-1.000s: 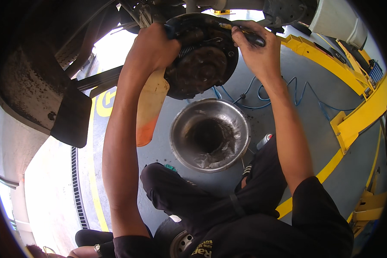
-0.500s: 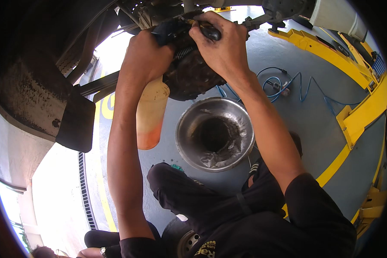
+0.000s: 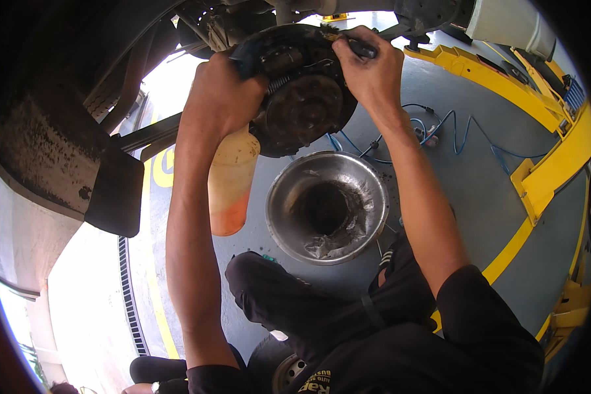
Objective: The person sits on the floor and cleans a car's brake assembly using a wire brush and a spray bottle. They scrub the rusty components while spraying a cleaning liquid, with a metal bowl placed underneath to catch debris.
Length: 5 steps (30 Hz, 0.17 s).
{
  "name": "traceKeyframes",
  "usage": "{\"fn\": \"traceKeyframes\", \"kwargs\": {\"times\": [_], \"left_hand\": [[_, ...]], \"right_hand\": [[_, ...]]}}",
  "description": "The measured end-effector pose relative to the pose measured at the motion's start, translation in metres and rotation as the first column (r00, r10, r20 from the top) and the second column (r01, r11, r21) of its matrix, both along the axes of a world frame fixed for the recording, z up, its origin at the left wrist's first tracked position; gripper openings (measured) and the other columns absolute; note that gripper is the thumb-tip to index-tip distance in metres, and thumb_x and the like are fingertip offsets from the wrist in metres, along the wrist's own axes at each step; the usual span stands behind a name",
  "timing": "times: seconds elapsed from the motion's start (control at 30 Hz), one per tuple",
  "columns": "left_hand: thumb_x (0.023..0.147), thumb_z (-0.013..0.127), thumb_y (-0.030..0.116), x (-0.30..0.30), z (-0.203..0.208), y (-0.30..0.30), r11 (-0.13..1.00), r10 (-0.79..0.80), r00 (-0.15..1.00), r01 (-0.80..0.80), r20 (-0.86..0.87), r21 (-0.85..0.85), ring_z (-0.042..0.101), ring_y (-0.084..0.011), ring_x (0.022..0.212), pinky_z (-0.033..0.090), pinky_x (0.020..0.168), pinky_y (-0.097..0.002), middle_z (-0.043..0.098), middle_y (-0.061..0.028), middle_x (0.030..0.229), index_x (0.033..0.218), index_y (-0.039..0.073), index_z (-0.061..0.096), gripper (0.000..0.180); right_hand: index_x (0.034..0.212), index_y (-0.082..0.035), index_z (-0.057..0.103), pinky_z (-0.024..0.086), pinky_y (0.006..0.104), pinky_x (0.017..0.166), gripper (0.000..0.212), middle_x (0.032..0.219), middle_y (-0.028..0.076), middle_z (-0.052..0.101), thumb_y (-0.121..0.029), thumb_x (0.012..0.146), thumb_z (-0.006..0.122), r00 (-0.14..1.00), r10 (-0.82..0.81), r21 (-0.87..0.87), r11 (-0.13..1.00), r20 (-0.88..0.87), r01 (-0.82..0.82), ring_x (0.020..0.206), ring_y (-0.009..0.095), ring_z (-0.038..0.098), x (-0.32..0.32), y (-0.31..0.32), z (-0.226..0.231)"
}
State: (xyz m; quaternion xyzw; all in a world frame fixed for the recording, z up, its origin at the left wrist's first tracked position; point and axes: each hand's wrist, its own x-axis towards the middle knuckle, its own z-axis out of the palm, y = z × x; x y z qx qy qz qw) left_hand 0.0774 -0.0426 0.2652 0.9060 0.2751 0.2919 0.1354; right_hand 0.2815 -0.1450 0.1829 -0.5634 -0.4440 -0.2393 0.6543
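In front of me is a dirty drum brake assembly [image 3: 305, 108] with its hub, spring and shoes exposed. My left hand [image 3: 220, 92] is closed round the neck of a spray bottle [image 3: 233, 171], whose translucent body holds some orange liquid at the bottom. Its dark spray head, partly hidden by my fingers, points toward the assembly's left side. Gripped in my right hand [image 3: 377, 69] is a brush [image 3: 362, 48] with a dark handle. The dark bristles reach the upper right rim of the assembly.
A round metal basin [image 3: 282, 223] with dark residue stands below the assembly. A blue hose [image 3: 456, 134] coils on the grey floor to the right, near a yellow lift arm [image 3: 492, 72]. A wheel [image 3: 282, 371] lies by my legs. Part of another person [image 3: 144, 387] shows at lower left.
My right hand has moved right with the brush, from the top middle of the brake assembly to its upper right rim, uncovering more of it. My left hand stays nearly in place with the bottle.
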Motion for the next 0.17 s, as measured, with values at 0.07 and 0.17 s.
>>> {"fn": "traceKeyframes", "kwargs": {"times": [0.07, 0.17], "left_hand": [[0.082, 0.070, 0.026, 0.002, 0.000, -0.003, 1.000, -0.005, 1.000, 0.005, -0.004, -0.002, 0.071, -0.0516, 0.102, 0.056, 0.094, -0.0506, 0.073, -0.0358, 0.099, 0.106, -0.008, 0.075, 0.042], [0.082, 0.070, 0.026, 0.003, -0.007, 0.002, 0.999, -0.042, 0.999, 0.042, 0.018, 0.004, 0.071, -0.0515, 0.102, 0.055, 0.096, -0.0496, 0.074, -0.0344, 0.099, 0.115, -0.004, 0.075, 0.045]], "right_hand": [[0.094, 0.000, 0.077, 0.059, 0.0346, 0.069, 0.013, 0.081, 0.016, 0.078, -0.012, 0.089, 0.079, 0.996, -0.083, 0.020, 0.996, -0.019, 0.084, 0.074, 0.028, 0.079, -0.010, 0.002, 0.003], [0.094, -0.004, 0.079, 0.059, 0.0340, 0.071, 0.013, 0.081, 0.015, 0.079, -0.016, 0.089, 0.082, 0.988, 0.108, 0.135, 0.983, 0.109, -0.122, 0.075, 0.028, 0.079, -0.040, 0.025, 0.010]]}}
